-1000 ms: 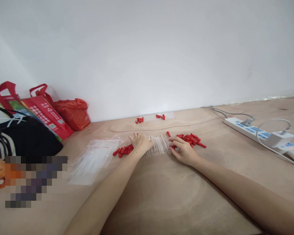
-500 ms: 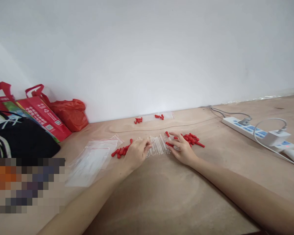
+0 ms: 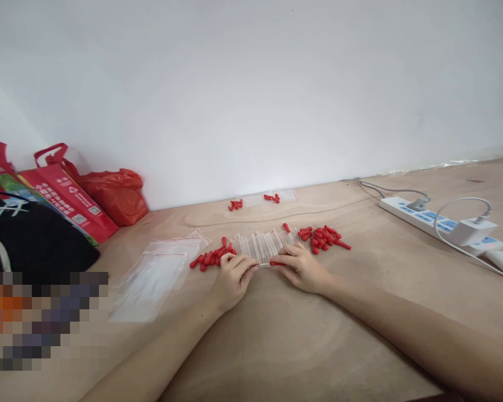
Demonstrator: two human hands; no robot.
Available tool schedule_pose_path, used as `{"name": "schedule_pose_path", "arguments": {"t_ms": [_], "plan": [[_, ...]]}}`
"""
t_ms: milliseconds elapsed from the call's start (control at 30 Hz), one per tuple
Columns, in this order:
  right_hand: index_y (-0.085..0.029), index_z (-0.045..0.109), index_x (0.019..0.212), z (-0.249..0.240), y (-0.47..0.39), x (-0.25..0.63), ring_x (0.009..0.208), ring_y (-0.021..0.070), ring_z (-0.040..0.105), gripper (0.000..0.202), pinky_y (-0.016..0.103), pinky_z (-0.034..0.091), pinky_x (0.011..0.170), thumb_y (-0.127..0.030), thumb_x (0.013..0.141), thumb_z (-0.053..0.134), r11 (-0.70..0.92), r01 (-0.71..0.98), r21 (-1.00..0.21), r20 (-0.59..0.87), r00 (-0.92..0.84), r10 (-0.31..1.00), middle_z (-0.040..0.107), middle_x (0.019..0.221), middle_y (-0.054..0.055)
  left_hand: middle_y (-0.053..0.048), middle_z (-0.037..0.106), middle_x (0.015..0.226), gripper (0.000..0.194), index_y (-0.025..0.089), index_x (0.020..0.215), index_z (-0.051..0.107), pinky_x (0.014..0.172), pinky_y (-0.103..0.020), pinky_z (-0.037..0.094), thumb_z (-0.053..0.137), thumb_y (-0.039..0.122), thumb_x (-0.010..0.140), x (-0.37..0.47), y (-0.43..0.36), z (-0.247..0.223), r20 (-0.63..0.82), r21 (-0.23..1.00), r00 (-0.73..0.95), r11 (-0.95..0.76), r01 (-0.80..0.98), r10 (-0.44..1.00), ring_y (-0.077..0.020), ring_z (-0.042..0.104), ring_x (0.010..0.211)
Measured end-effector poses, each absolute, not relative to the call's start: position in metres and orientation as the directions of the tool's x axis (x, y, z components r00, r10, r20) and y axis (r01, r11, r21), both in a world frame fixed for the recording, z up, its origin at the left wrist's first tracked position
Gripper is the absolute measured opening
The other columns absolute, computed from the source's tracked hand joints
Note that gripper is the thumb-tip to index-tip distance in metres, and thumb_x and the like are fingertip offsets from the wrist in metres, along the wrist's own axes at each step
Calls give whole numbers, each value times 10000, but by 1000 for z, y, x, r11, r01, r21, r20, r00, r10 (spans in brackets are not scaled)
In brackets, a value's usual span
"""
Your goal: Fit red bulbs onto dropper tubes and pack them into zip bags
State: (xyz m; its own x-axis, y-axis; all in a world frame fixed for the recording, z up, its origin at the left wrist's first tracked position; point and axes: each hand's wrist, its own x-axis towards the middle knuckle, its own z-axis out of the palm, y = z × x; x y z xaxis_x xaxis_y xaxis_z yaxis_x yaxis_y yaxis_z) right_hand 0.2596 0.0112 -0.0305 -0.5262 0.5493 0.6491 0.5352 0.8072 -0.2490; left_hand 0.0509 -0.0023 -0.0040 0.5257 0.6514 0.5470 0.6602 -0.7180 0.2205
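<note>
My left hand (image 3: 233,280) pinches a thin clear dropper tube (image 3: 264,265), which lies crosswise between both hands. Fingers of my right hand (image 3: 304,269) are closed on a red rubber bulb (image 3: 275,263), its open end at the tube's right tip. Whether the tube has entered the bulb is too small to tell. Just beyond the hands lies a row of clear tubes (image 3: 257,244) side by side. One pile of red bulbs (image 3: 209,258) is left of the row, another pile (image 3: 324,239) right of it. A single bulb (image 3: 286,228) rests at the row's far edge.
Clear zip bags (image 3: 146,285) lie at left. Near the wall is another bag (image 3: 254,202) with red bulbs around it. A white power strip (image 3: 419,219) with cables is at right. Shopping bags (image 3: 62,195) and a black bag (image 3: 46,240) stand at far left.
Both hands have come nearer and closer together, in front of the tube row. My left hand now holds a tube, its tip meeting the red bulb in my right hand.
</note>
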Motion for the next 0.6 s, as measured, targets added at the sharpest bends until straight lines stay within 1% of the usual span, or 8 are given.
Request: {"name": "schedule_pose_path", "arguments": {"t_ms": [200, 333, 467, 600], "plan": [[-224, 581, 1035, -31, 12, 260, 746, 145, 537, 252, 305, 410, 686, -173, 814, 470, 835, 474, -280, 667, -529, 524, 583, 820, 45, -8, 645, 799, 189, 196, 869, 569, 760, -301, 301, 384, 231, 860, 51, -2, -5, 547, 226, 528, -721, 655, 650, -125, 548, 744], [-216, 582, 1033, -29, 10, 259, 760, 147, 554, 241, 305, 427, 700, -192, 822, 468, 849, 425, -315, 684, -519, 514, 608, 848, 53, -3, 650, 793, 186, 197, 870, 578, 767, -299, 306, 395, 226, 858, 50, -2, -6, 563, 215, 535, -737, 641, 630, -119, 556, 740], [-188, 594, 990, -27, 9, 257, 743, 147, 560, 212, 286, 448, 679, -241, 833, 461, 847, 406, -344, 697, -494, 520, 615, 820, 65, -6, 654, 780, 179, 195, 886, 588, 764, -303, 309, 415, 228, 854, 50, 0, -9, 593, 193, 548, -765, 614, 590, -113, 563, 709], [-170, 606, 921, -26, 8, 256, 710, 145, 551, 198, 277, 452, 669, -252, 842, 445, 851, 394, -347, 693, -504, 515, 609, 769, 64, -9, 664, 770, 180, 199, 889, 597, 727, -301, 314, 425, 239, 853, 51, 1, -12, 626, 190, 554, -796, 574, 549, -110, 565, 671]]}}
